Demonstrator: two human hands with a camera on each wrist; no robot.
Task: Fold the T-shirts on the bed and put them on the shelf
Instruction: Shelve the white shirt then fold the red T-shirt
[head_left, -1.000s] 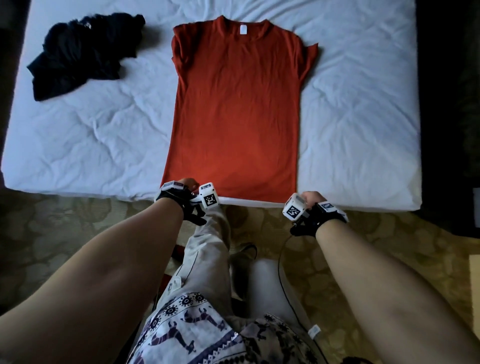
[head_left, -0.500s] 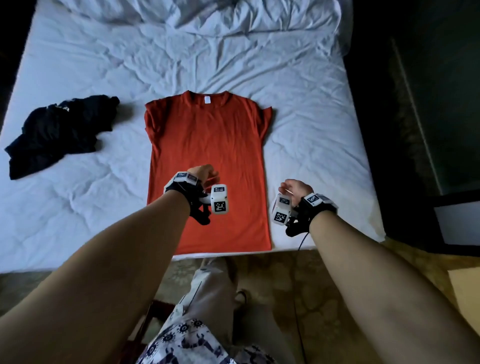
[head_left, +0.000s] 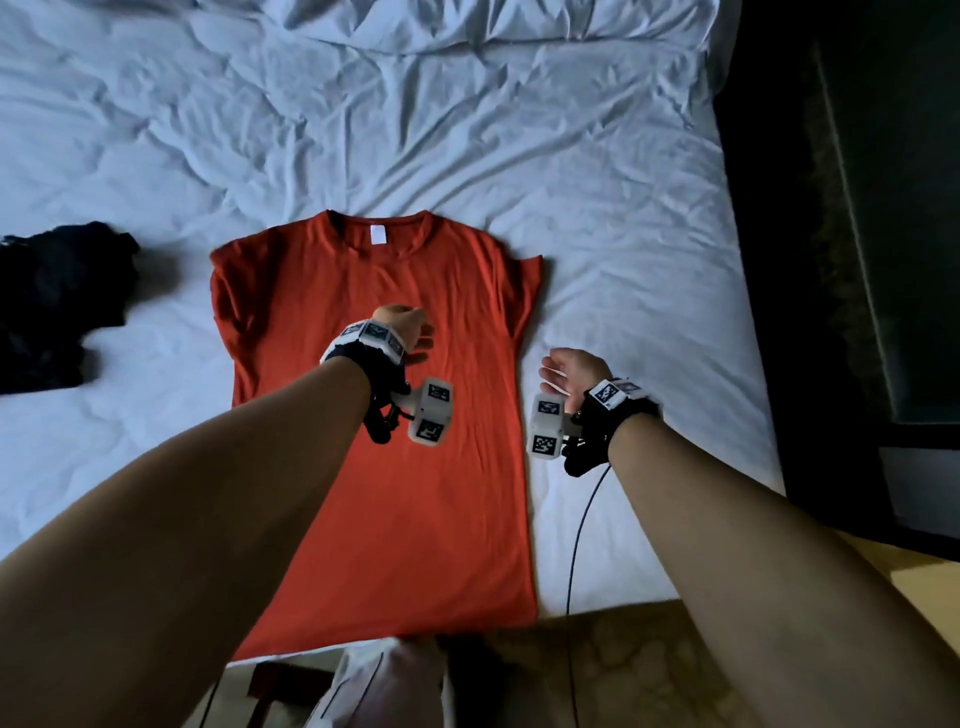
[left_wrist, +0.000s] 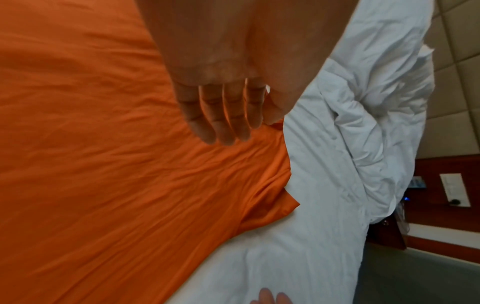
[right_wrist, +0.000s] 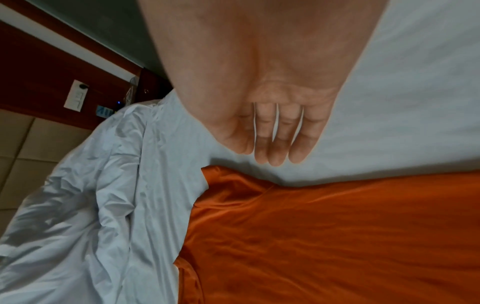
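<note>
A red-orange T-shirt (head_left: 395, 467) lies spread flat on the white bed sheet (head_left: 623, 260), collar away from me, hem at the near bed edge. My left hand (head_left: 410, 332) hovers over the shirt's chest with straight fingers (left_wrist: 221, 123) and holds nothing. My right hand (head_left: 569, 371) hangs open over the sheet just right of the shirt's side, below the right sleeve (right_wrist: 233, 185); its fingers (right_wrist: 275, 144) are straight and empty. A crumpled black T-shirt (head_left: 52, 306) lies at the left edge of the bed.
A bunched white duvet (head_left: 467, 26) lies across the far end of the bed. A dark wall or cabinet (head_left: 857, 260) borders the bed's right side. A black cable (head_left: 582, 519) hangs from my right wrist. Patterned floor (head_left: 597, 670) and my trouser leg (head_left: 384, 686) show below.
Both hands have left the shirt's hem and moved up the bed, the left over the chest, the right beside the shirt. My head has moved forward over the bed.
</note>
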